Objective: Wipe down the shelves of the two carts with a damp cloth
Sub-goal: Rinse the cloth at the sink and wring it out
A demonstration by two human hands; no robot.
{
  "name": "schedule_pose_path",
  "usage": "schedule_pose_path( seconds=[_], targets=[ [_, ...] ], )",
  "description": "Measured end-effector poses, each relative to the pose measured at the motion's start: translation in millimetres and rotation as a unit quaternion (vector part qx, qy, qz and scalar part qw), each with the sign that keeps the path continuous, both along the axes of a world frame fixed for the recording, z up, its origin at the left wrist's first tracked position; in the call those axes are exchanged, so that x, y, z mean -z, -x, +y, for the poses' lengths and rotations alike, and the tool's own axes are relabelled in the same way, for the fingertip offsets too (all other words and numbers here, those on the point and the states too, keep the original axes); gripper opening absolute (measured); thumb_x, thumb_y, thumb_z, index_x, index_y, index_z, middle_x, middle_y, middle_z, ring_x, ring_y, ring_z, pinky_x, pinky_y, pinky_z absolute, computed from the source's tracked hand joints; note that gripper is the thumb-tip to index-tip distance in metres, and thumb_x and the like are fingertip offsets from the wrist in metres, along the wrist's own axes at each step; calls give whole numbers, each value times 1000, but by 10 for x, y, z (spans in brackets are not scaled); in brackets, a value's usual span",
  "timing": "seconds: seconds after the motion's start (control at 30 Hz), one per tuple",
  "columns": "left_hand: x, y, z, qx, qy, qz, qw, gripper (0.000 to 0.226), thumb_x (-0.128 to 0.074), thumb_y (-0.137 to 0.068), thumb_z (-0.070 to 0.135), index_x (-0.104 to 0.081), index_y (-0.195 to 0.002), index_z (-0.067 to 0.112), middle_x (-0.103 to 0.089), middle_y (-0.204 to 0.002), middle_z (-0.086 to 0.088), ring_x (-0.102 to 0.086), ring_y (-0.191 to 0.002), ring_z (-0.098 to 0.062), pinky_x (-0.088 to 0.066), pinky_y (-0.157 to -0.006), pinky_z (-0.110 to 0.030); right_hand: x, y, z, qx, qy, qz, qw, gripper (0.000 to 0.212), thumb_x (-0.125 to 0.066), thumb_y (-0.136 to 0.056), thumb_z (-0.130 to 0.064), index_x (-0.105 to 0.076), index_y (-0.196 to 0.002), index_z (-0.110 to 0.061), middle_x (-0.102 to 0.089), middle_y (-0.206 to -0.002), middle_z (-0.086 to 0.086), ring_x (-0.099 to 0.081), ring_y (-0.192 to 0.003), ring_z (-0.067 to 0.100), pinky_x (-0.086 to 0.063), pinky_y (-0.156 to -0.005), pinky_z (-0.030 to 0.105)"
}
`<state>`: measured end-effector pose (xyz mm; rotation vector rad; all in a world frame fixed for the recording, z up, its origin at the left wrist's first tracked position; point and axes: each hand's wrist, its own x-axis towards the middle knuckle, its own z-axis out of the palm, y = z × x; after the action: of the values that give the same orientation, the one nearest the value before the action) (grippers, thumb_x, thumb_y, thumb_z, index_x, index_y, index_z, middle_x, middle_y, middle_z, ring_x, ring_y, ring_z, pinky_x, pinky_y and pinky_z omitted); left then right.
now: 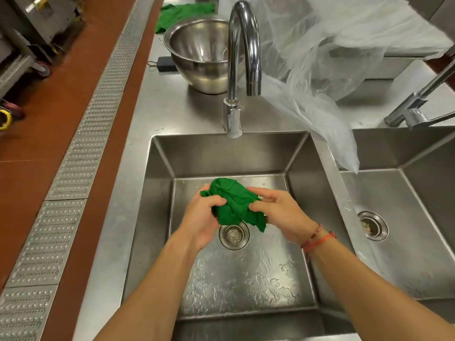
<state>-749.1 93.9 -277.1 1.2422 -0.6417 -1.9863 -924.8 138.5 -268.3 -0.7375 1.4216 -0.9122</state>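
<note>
A bunched green cloth (234, 205) hangs over the left steel sink (157, 193), just above its drain (234, 234). My left hand (204, 217) grips the cloth's left side and my right hand (280, 212) grips its right side. Both hands are closed on the fabric. Water lies in patches on the sink floor. The tall curved tap (242, 45) stands behind the basin with no water running from it. No cart shelf is clearly in view.
A steel bowl (197, 52) and a second green cloth (179, 13) sit on the counter behind the tap. Clear plastic sheeting (320, 70) drapes over the divider. A second sink (394, 217) lies at right. Floor grating (81, 148) runs along the left.
</note>
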Motion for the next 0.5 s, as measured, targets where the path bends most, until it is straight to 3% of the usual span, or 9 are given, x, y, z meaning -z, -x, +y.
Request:
schedule_pose_path(
  seconds=[0.1, 0.2, 0.27, 0.33, 0.43, 0.5],
  targets=[
    [-68, 8, 34, 1, 30, -20, 999, 51, -48, -78, -20, -59, -119, 6, -69, -109, -22, -68, -99, -40, -58, -79, -57, -92, 1, 23, 37, -19, -12, 999, 39, -66, -86, 2, -69, -122, -15, -77, -100, 9, -74, -89, 19, -61, -82, 40],
    [-133, 42, 82, 2, 46, -43, 998, 62, -48, -76, -27, -60, -118, 17, -70, -97, -12, -69, -89, -28, -59, -65, -39, -146, -40, 24, 44, -5, 10, 999, 47, -73, -78, 9, -67, -120, -11, -76, -95, 13, -75, -83, 26, -62, -75, 41],
    [-180, 66, 114, 4, 57, -57, 997, 60, -52, -76, -26, -60, -120, 14, -70, -99, -15, -69, -89, -28, -58, -66, -37, -153, -75, 20, 11, -19, 35, 999, 51, -74, -74, 9, -68, -117, -17, -76, -96, 12, -75, -86, 29, -62, -78, 44],
    [-227, 78, 128, 13, 62, -44, 997, 48, -56, -77, -17, -61, -119, 5, -69, -104, -22, -68, -92, -32, -57, -70, -39, -149, -103, 31, -26, -47, 18, 998, 37, -72, -78, 2, -73, -106, -22, -77, -93, 9, -74, -85, 25, -60, -81, 43],
    [-286, 61, 125, 1, 58, -12, 998, 27, -58, -85, 1, -64, -111, -3, -69, -102, -23, -66, -93, -33, -54, -82, -43, -54, -116, 74, -13, -65, -62, 996, 25, -64, -87, -3, -73, -108, -12, -75, -101, 15, -72, -93, 29, -56, -89, 49],
    [-285, 9, 79, -19, 84, -76, 993, 17, -58, -88, -2, -67, -102, 1, -72, -94, -19, -67, -90, -32, -54, -82, -44, 12, -125, 100, 4, -59, -81, 995, 24, -60, -92, -2, -70, -113, -8, -74, -107, 18, -71, -99, 33, -56, -91, 52]
  ],
)
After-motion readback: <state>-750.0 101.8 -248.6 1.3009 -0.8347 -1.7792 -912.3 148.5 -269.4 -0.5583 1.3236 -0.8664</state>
